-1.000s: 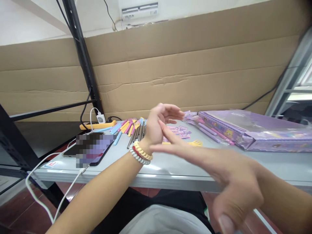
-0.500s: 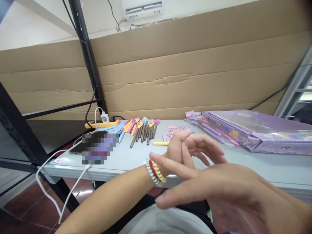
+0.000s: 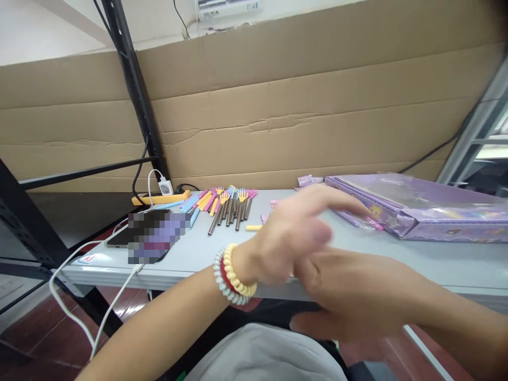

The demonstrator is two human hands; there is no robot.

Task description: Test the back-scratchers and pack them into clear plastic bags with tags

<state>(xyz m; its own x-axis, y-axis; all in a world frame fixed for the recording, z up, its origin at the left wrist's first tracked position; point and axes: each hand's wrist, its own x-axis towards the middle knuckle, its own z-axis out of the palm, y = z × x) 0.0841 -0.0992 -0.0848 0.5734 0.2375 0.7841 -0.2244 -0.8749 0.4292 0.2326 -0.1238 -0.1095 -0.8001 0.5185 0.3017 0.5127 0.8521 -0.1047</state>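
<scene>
My left hand (image 3: 291,233), with coiled bands and a red band at the wrist, is raised over the front of the table. One finger stretches to the right and nothing shows in its grasp. Against it, lower and to the right, is my right hand (image 3: 353,291). Its thumb points left, apart from the rest of the hand; its other fingers are blurred and partly hidden by the left hand. Beyond the left hand lies a yellow stick (image 3: 254,228). Small pink printed cards (image 3: 274,203) are mostly covered by that hand.
Several claw-headed back scratchers (image 3: 234,206) with metal shafts and coloured handles lie at centre left. A phone (image 3: 138,227), partly pixelated, sits near a white cable (image 3: 115,301). At right is a purple box (image 3: 436,230) with a clear window. Cardboard (image 3: 297,106) stands behind the table (image 3: 190,259).
My left hand has turned, its finger now reaching further right. My right hand has shifted and come against it, its fingers no longer spread in view. The camera view has shifted slightly.
</scene>
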